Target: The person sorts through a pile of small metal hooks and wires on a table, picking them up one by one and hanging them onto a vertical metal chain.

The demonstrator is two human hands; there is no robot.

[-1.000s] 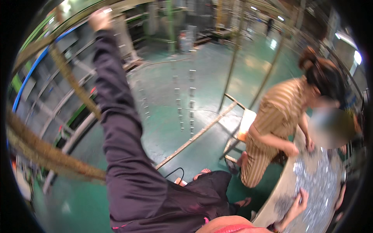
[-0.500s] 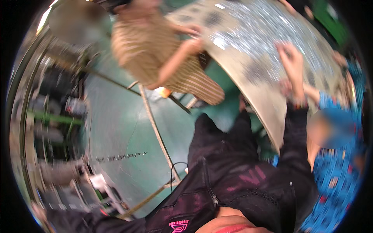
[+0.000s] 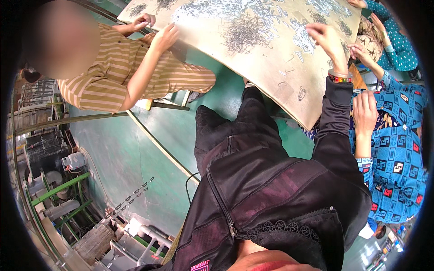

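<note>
Head view: the right hand (image 3: 329,40), fingers loosely curled, is over the table (image 3: 271,74); whether it holds anything cannot be told. Pale links (image 3: 303,39) lie beside its fingertips, presumably spread for reach; the left hand is unseen.

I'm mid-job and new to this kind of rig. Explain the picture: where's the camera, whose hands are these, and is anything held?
There is no machine arm here: a person wears a camera on the head, looking down; its fisheye lens bends straight edges near the rim. The right hand, in a black sleeve, is over the table; whether it pinches anything is too unclear to tell. The left hand is out of the picture. On the table lie shiny silvery pieces and heaps of dark bent wire pieces. The other hands belong to people nearby: one in striped clothes at left, one in blue patterned clothes at right.
</note>
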